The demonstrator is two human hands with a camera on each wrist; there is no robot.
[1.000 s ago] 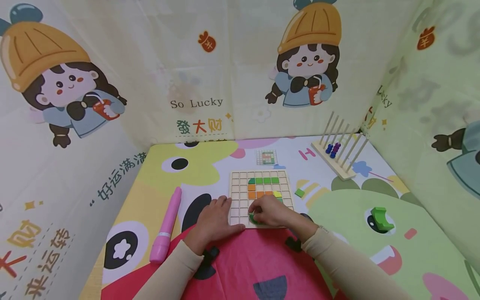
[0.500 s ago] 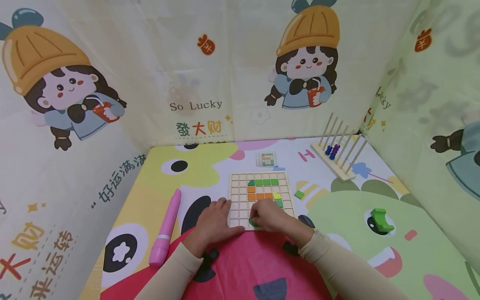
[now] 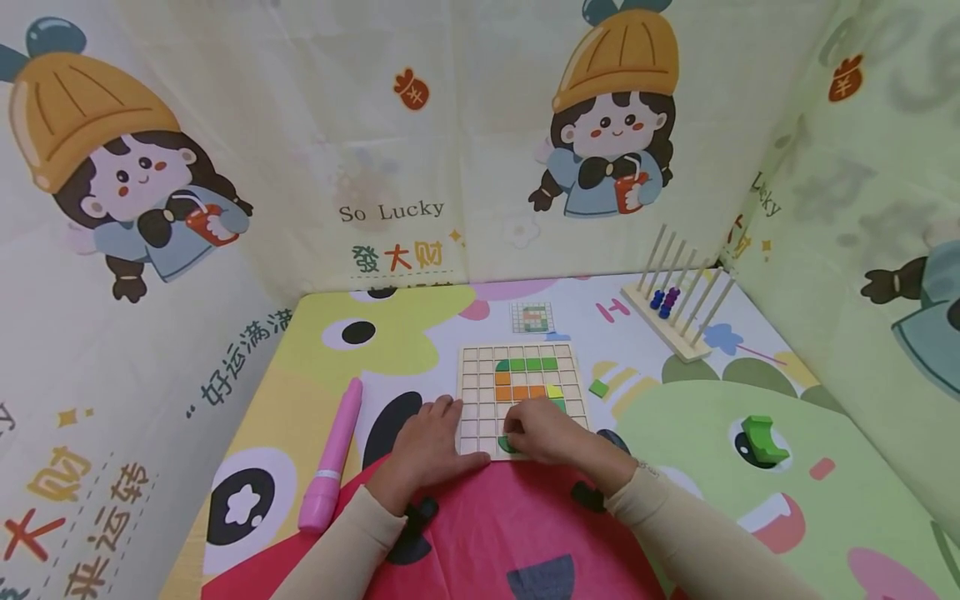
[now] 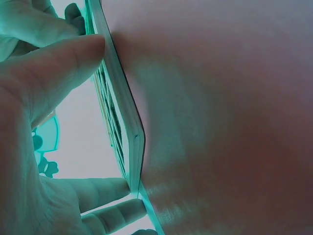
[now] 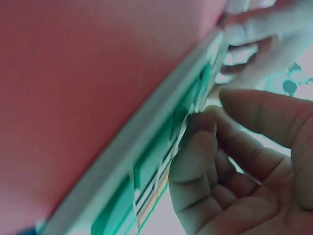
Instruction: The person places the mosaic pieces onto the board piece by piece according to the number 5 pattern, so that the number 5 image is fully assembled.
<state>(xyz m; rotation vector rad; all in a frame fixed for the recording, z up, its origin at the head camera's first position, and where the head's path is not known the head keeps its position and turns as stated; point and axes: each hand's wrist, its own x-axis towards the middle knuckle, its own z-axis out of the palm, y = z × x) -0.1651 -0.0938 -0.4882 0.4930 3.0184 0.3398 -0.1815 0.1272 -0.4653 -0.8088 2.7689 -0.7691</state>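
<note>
A square wooden grid board lies on the table with flat colored tiles in its cells. Green tiles line an upper row; orange tiles and a yellow tile sit lower. My left hand rests at the board's near left corner, fingers along the side edge, thumb on the front edge. Over the lower part is my right hand, its fingers curled down by a rounded green tile in the bottom row. In the right wrist view the fingertips touch the board; whether they pinch a tile is hidden.
Beyond the board lies a small pattern card. A loose green tile is right of the board, and a green curved block further right. A wooden peg rack with beads stands at back right; a pink pen-shaped object lies left.
My right hand has shifted slightly right, uncovering more of the rounded green tile, which now lies in the bottom row. The left hand stays at the board's corner.
</note>
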